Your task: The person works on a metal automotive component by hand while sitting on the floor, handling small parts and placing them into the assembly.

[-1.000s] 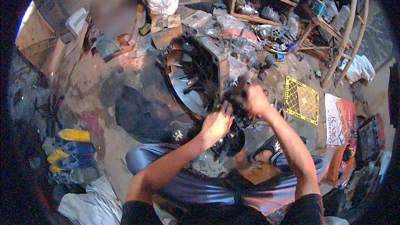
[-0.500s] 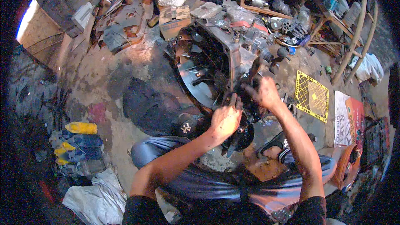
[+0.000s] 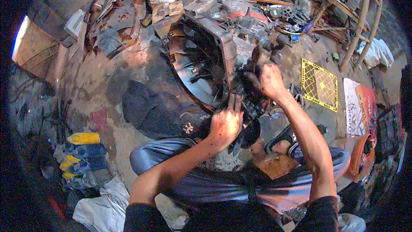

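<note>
A large dark metal casing [image 3: 225,43], open on its left side with curved pale metal inside, stands in front of me. My left hand [image 3: 226,122] lies at its lower front, two fingers stretched up against the blackened metal. My right hand [image 3: 270,81] is curled at the greasy dark parts right of the casing; what its fingers grip is hidden. A round dark part [image 3: 251,135] shows below my hands. Dark cloth with a cap [image 3: 146,107] lies to the left, beside my crossed legs [image 3: 150,159].
A yellow plastic grid [image 3: 319,83] and a printed sack [image 3: 360,107] lie at the right. Yellow and dark bottles [image 3: 83,138] and white cloth [image 3: 101,202] are at lower left. Metal parts [image 3: 287,13], a cardboard box [image 3: 167,17], wooden shelving [image 3: 262,0] and poles [image 3: 360,38] crowd the back.
The view has shifted, with the casing and background sitting higher. My right hand has shifted and curled at the dark parts; my left hand stays at the casing's lower front.
</note>
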Available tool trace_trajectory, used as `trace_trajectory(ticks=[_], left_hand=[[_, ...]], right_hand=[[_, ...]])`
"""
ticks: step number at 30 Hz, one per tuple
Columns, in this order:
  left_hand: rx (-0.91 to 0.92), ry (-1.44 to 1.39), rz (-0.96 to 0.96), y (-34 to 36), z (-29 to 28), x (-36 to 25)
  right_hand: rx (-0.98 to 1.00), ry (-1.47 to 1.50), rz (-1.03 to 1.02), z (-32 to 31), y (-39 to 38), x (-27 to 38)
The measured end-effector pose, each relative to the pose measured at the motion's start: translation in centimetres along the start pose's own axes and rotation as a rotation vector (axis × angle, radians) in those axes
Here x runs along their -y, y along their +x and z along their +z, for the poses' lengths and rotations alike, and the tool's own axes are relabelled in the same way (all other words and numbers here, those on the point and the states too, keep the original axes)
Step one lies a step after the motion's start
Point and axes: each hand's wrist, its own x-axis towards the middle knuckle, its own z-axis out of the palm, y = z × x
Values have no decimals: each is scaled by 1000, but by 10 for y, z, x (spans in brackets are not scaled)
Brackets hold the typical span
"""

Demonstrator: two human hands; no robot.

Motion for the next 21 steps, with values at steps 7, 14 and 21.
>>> trace_trajectory(ticks=[7, 14, 21], left_hand=[[-113, -16, -26, 1, 6, 3], [-237, -156, -86, 21, 8, 15], [-382, -555, -204, 20, 25, 21]], right_hand=[[78, -72, 15, 3, -5, 8], [-46, -192, -112, 18, -7, -5], [-33, 32, -142, 15, -28, 5]])
